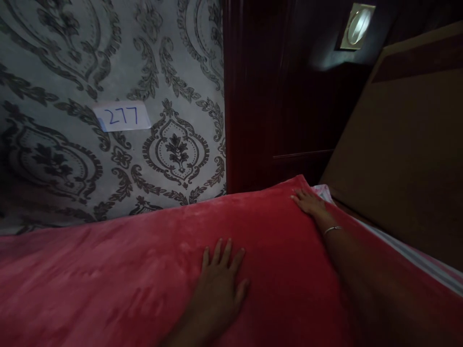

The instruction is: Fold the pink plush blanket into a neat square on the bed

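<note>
A red, plush-looking blanket (119,274) fills the lower part of the frame, its left end and near side cut off by the picture's edges. The left hand (217,284), at the lower middle, lies palm down on it, released and flat, fingers spread; its forearm sinks into shadow and leaves the bottom edge. The right hand (309,202), right of centre, rests near the blanket's far corner, also loose with fingers extended, though its thumb is hard to make out. A thin bracelet (332,229) circles that wrist, and the forearm blurs into the dark lower right.

Beside the corner, a striped cloth (408,255) shows as a strip, mostly covered by the blanket. A brown panel (401,144) at the right is cut off by the frame and too dim to identify. Patterned wallpaper (177,149) covers the upper left, bearing a paper label (123,116) reading "277". Dark wood (253,96) stands at upper centre, its details lost in gloom; a shiny plate (358,26) catches glare at upper right.
</note>
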Demonstrator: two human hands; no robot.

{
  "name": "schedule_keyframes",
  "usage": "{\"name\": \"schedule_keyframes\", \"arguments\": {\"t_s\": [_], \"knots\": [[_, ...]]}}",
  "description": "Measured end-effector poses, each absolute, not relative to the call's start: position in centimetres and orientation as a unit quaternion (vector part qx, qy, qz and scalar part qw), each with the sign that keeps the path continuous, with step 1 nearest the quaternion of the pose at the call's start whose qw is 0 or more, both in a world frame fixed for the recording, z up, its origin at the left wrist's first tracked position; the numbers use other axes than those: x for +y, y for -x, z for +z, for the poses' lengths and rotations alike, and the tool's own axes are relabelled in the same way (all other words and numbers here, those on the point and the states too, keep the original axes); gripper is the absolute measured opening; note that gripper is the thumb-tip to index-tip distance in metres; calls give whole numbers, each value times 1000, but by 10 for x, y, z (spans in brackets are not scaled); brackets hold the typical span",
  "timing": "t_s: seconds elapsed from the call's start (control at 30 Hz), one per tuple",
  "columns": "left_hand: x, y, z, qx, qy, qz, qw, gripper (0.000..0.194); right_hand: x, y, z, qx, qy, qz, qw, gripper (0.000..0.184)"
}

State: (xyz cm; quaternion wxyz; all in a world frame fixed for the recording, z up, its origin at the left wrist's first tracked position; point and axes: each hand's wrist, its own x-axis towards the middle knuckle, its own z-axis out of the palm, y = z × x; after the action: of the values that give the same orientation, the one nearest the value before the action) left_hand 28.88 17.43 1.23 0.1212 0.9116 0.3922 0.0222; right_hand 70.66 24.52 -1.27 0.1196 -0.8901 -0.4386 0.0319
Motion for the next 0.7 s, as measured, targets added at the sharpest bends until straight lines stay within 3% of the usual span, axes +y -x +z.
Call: {"name": "schedule_keyframes", "arguments": {"t_s": [0.2,0.4,0.7], "knots": [[178,-289,6,383,-918,28,97,60,222,-695,-3,-447,890,48,82,60],[185,-294,1,378,-923,48,58,58,140,-685,-8,-417,908,5,51,56],[188,-292,-6,361,-928,77,43,57,65,-697,0,-279,957,-34,74,39]]}}
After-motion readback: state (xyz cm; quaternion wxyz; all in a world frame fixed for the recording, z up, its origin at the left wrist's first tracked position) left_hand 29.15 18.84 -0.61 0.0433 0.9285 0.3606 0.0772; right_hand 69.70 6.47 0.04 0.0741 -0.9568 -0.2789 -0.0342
